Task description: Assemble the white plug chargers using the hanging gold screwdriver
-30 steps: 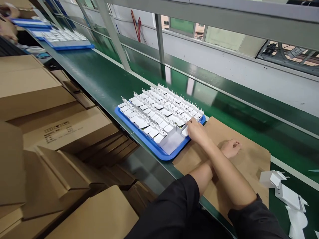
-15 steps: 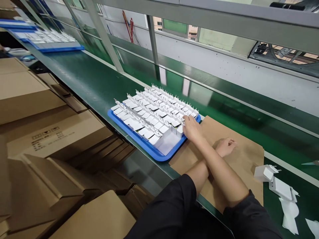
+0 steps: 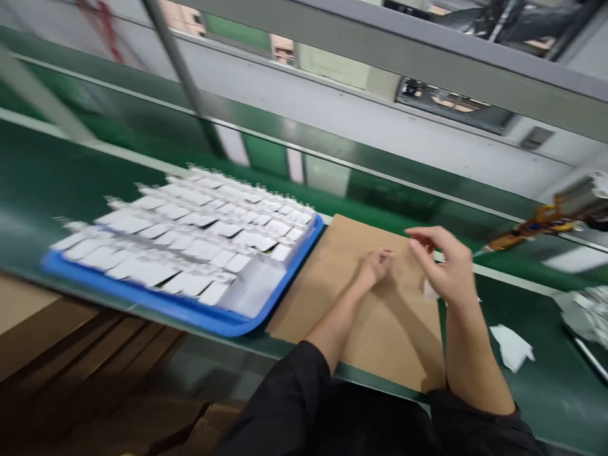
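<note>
My left hand (image 3: pixel 377 266) rests on a brown cardboard sheet (image 3: pixel 327 291), its fingers curled in, with nothing showing in them. My right hand (image 3: pixel 444 263) is raised over the sheet's right edge, thumb and fingers apart and holding nothing. Behind its wrist a white plug adapter (image 3: pixel 430 288) shows only in part. To the left a blue tray (image 3: pixel 266 316) bears rows of white plug adapters (image 3: pixel 185 234) with their prongs up. Its near right corner shows the bare tray lining (image 3: pixel 256 285).
A crumpled white paper piece (image 3: pixel 513 347) lies on the green belt (image 3: pixel 546 405) right of my arm. Farther right are an orange-handled tool (image 3: pixel 527 234) and crumpled clear wrapping (image 3: pixel 589 316). Flat cardboard boxes (image 3: pixel 95 361) stand below the belt's near edge, and a metal rail (image 3: pixel 380 44) crosses above.
My right hand has left the tray's adapters and swung right, opening; my arms are no longer crossed. My left hand stays curled on the cardboard. The view has turned right.
</note>
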Demonstrator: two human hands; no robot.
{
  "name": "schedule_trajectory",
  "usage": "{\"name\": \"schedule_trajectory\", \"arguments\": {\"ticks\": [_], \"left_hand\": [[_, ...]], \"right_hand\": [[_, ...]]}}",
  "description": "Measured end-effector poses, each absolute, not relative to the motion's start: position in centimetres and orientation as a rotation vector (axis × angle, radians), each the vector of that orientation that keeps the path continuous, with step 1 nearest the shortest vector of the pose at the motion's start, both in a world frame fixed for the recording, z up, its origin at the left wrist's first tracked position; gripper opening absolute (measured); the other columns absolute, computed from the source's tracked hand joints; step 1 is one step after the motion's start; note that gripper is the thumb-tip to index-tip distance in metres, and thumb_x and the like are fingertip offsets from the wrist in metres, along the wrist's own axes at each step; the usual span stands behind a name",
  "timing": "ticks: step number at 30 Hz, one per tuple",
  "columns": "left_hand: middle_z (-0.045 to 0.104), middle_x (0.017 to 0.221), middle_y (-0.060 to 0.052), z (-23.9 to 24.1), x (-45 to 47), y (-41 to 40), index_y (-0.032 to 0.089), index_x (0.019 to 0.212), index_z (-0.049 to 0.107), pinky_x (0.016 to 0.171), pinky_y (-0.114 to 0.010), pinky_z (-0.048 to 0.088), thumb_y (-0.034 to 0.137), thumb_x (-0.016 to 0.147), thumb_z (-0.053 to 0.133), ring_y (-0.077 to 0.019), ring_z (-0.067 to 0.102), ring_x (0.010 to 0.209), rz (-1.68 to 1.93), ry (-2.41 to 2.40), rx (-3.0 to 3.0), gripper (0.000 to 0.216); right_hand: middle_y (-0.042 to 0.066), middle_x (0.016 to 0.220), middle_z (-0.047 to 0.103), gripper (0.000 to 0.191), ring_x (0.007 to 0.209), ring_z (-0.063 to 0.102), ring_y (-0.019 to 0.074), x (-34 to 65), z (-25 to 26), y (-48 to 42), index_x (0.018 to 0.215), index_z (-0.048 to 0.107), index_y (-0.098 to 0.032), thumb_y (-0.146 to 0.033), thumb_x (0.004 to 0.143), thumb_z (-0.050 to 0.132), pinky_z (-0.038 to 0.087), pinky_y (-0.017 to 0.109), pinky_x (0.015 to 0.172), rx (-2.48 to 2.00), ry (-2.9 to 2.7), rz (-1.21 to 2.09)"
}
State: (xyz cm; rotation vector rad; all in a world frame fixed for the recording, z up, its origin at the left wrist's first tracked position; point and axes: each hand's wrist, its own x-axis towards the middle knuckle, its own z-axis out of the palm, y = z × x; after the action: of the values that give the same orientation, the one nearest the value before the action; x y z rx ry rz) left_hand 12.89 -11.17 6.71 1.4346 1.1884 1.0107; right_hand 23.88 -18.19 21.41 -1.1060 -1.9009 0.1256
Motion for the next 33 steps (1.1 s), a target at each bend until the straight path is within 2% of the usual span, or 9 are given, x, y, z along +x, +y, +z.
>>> {"name": "schedule_trajectory", "arguments": {"ticks": [4, 6, 9, 12, 15, 23, 26, 30, 33], "left_hand": [[0.076, 0.113, -0.007, 6.5, 14.2, -12.7, 0.021, 0.118, 0.067, 0.099, -0.036, 0.057, 0.033, 0.096, 0.063, -0.0198, 0.072, 0.102, 0.933, 1.074, 1.539, 0.026], [0.074, 0.124, -0.007, 6.3, 14.9, -13.7, 0.023, 0.123, 0.065, 0.100, -0.038, 0.058, 0.040, 0.092, 0.067, -0.0228, 0.072, 0.110, 0.886, 1.027, 1.648, 0.035], [0.067, 0.140, -0.009, 5.9, 15.7, -15.1, 0.025, 0.133, 0.061, 0.108, -0.044, 0.054, 0.047, 0.088, 0.072, -0.0282, 0.065, 0.128, 0.818, 0.973, 1.810, 0.051], [0.065, 0.143, -0.010, 5.6, 15.9, -15.6, 0.024, 0.136, 0.060, 0.116, -0.048, 0.048, 0.045, 0.088, 0.073, -0.0302, 0.060, 0.135, 0.750, 0.932, 1.879, 0.054], [0.065, 0.143, -0.011, 5.5, 15.8, -15.6, 0.023, 0.135, 0.060, 0.117, -0.050, 0.046, 0.041, 0.088, 0.074, -0.0312, 0.060, 0.135, 0.705, 0.916, 1.906, 0.053], [0.063, 0.145, -0.013, 4.6, 16.0, -15.3, 0.022, 0.147, 0.049, 0.114, -0.051, 0.048, 0.035, 0.080, 0.081, -0.0327, 0.061, 0.132, 0.735, 0.867, 1.916, 0.076], [0.062, 0.146, -0.014, 4.2, 16.2, -15.3, 0.021, 0.152, 0.043, 0.111, -0.050, 0.050, 0.030, 0.083, 0.076, -0.0317, 0.063, 0.129, 0.739, 0.916, 1.877, 0.076], [0.063, 0.144, -0.013, 3.9, 16.1, -15.2, 0.023, 0.153, 0.041, 0.109, -0.048, 0.053, 0.025, 0.087, 0.066, -0.0287, 0.066, 0.126, 0.792, 0.967, 1.859, 0.071], [0.067, 0.139, -0.011, 3.7, 16.0, -15.0, 0.024, 0.153, 0.041, 0.109, -0.045, 0.054, 0.019, 0.083, 0.065, -0.0266, 0.068, 0.123, 0.823, 0.991, 1.874, 0.073]], "right_hand": [[-0.001, 0.055, 0.058, 0.036, 0.051, 0.053, 0.0159, 32.8, 23.5, -22.6, 0.061, 0.063, -0.023, -0.041, 0.092, 0.068, 0.043, 0.031, 0.055, -1.192, -1.234, -0.244], [0.000, 0.052, 0.060, 0.039, 0.051, 0.056, 0.0171, 36.3, 23.5, -23.5, 0.057, 0.064, -0.023, -0.043, 0.091, 0.068, 0.045, 0.032, 0.054, -1.384, -1.297, -0.152], [0.005, 0.081, 0.078, 0.022, 0.075, 0.073, 0.0229, 39.5, 22.1, -22.4, 0.093, 0.078, -0.024, -0.043, 0.084, 0.073, 0.058, 0.034, 0.068, -1.779, -1.724, 0.332], [0.011, 0.123, 0.076, 0.045, 0.097, 0.076, 0.0251, 40.4, 19.5, -19.5, 0.128, 0.069, -0.024, -0.031, 0.084, 0.070, 0.062, 0.035, 0.078, -1.910, -1.984, 0.765], [0.010, 0.144, 0.065, 0.061, 0.101, 0.076, 0.0224, 40.1, 17.1, -16.8, 0.137, 0.064, -0.026, -0.014, 0.078, 0.067, 0.061, 0.033, 0.087, -1.860, -2.057, 0.927], [0.005, 0.104, 0.078, 0.042, 0.082, 0.074, 0.0208, 38.2, 14.4, -14.7, 0.124, 0.069, -0.020, -0.032, 0.083, 0.070, 0.056, 0.029, 0.073, -1.688, -2.148, 1.160], [0.007, 0.102, 0.077, 0.040, 0.082, 0.073, 0.0213, 37.7, 14.6, -14.6, 0.118, 0.070, -0.020, -0.036, 0.082, 0.072, 0.054, 0.030, 0.075, -1.659, -2.163, 1.137], [0.007, 0.115, 0.075, 0.052, 0.087, 0.075, 0.0204, 37.7, 15.4, -15.0, 0.130, 0.064, -0.023, -0.032, 0.079, 0.073, 0.055, 0.031, 0.081, -1.603, -2.163, 1.112], [0.005, 0.103, 0.077, 0.047, 0.088, 0.076, 0.0200, 37.7, 15.6, -15.2, 0.127, 0.066, -0.023, -0.024, 0.080, 0.066, 0.055, 0.030, 0.080, -1.564, -2.158, 1.105]]}}
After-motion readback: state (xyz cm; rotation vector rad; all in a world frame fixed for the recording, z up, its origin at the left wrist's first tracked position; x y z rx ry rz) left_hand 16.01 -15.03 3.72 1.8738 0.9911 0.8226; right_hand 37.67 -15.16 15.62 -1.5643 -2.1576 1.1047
